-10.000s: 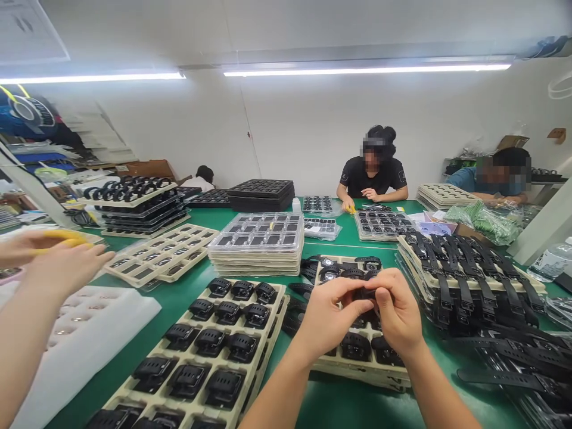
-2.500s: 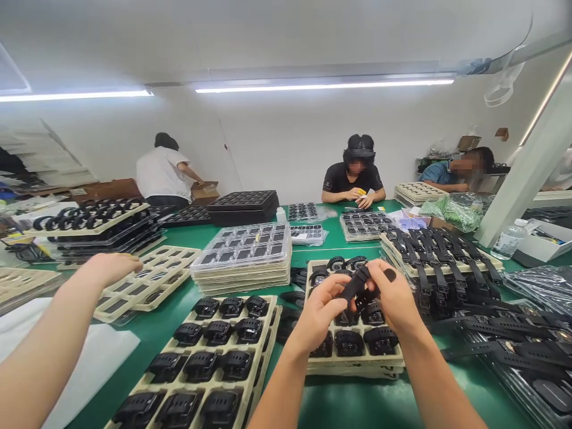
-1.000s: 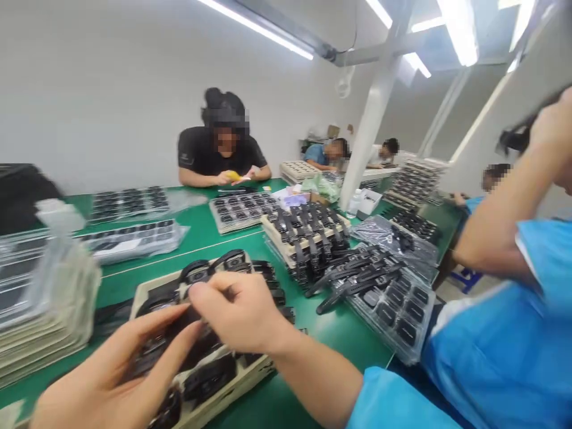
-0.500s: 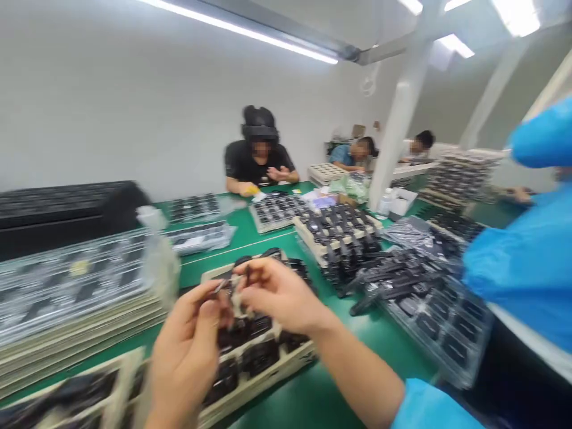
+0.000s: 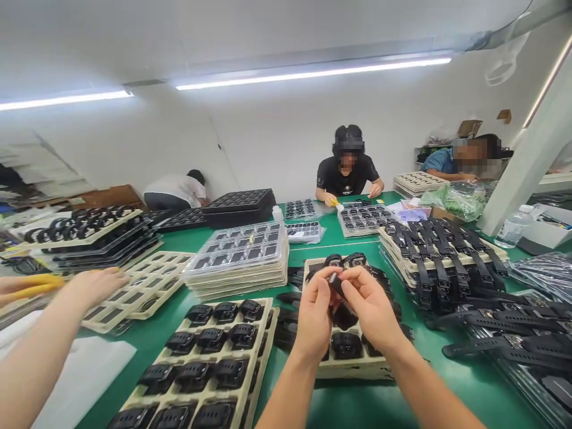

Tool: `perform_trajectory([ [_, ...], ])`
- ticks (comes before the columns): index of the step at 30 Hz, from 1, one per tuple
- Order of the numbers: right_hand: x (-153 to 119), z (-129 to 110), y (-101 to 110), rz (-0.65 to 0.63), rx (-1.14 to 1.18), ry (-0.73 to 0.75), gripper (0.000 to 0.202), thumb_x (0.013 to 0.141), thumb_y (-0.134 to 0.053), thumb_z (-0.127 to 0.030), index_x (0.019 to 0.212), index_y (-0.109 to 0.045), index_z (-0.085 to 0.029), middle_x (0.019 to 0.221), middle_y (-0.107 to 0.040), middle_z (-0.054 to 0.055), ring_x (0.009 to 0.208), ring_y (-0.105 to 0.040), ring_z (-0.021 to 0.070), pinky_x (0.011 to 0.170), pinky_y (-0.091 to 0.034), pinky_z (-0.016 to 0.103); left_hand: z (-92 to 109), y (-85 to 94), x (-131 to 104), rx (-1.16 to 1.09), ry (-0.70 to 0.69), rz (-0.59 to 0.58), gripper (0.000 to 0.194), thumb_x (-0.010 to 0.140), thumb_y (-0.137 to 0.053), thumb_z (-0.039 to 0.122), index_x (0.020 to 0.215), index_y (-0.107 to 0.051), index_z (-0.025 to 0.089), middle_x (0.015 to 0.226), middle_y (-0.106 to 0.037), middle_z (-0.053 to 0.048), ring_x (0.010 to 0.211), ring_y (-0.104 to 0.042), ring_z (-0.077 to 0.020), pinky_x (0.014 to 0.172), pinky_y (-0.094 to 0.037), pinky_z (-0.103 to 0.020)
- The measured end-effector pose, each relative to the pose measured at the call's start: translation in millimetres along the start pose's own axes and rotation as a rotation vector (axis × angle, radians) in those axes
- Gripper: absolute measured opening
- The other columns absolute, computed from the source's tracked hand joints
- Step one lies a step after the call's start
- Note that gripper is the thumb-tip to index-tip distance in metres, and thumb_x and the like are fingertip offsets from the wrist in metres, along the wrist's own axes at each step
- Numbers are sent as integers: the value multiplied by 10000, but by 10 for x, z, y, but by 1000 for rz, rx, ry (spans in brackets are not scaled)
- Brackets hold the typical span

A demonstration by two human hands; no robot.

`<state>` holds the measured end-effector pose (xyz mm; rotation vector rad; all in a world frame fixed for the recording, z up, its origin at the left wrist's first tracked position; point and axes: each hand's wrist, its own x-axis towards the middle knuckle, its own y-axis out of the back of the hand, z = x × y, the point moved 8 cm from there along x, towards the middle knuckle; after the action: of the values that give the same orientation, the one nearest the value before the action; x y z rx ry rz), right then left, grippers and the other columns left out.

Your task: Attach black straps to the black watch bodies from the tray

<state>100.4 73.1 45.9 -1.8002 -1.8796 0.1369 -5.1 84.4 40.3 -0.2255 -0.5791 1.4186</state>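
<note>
In the middle of the head view, my left hand [image 5: 314, 313] and my right hand [image 5: 369, 307] meet with fingertips pinched on a black watch strap [image 5: 336, 286]. Part of it hides behind my fingers, and I cannot tell whether a watch body hangs from it. Directly beneath is a beige compartment tray [image 5: 353, 368] of black watches, partly covered by my hands. One black watch [image 5: 346, 344] sits in a compartment just below my palms. To the left lies another beige tray [image 5: 264, 333] with rows of looped black watches.
Stacked clear-lidded trays [image 5: 241, 253] stand behind on the left. On the right are trays draped with watch straps [image 5: 440, 256] and a loose strap pile [image 5: 513, 328]. A co-worker's arm [image 5: 49, 351] reaches in from the left. Across the green table [image 5: 214, 238] sits another person [image 5: 347, 170].
The view has swung left and sharpened, bringing in the left tray and the co-worker's arm. My hands have drawn closer together on the strap. The person in blue at right is out of view.
</note>
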Motion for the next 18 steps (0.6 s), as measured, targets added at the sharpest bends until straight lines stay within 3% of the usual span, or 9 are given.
perform_trajectory([
  [5,31,77,32,34,159,-72,401,771,-855,-509,884,-591,-229,729,-607,-46,605,-537,98,555,-442,188,-75,-12,9,97,2,-75,472,824,-739,613,1053,-785,204,811,-668,-31,626,-508,-104,623,-491,-211],
  [8,36,18,36,46,107,-20,403,796,-840,-499,945,-570,-240,698,-607,-57,599,-539,97,558,-431,184,-108,6,29,108,-3,-87,474,811,-753,610,1061,-791,209,799,-677,-26,636,-533,-101,625,-501,-192],
  [12,54,-66,-31,25,86,51,533,800,-809,-553,1129,-507,-263,657,-587,-83,539,-513,107,546,-426,215,-55,31,58,120,-28,4,456,758,-811,588,1019,-798,214,789,-684,-5,575,-525,-73,582,-507,-159],
  [16,176,-17,-47,-7,103,57,555,748,-803,-623,1043,-527,-242,622,-519,-96,481,-406,86,477,-330,207,4,61,152,77,-46,99,458,615,-919,547,924,-791,235,619,-600,59,472,-461,-40,453,-435,-92],
  [18,239,45,-21,-16,121,7,594,688,-819,-656,1005,-537,-240,609,-503,-99,458,-371,82,455,-301,210,-31,86,199,116,-22,102,502,561,-935,569,895,-787,225,616,-626,51,475,-507,-55,454,-471,-105],
])
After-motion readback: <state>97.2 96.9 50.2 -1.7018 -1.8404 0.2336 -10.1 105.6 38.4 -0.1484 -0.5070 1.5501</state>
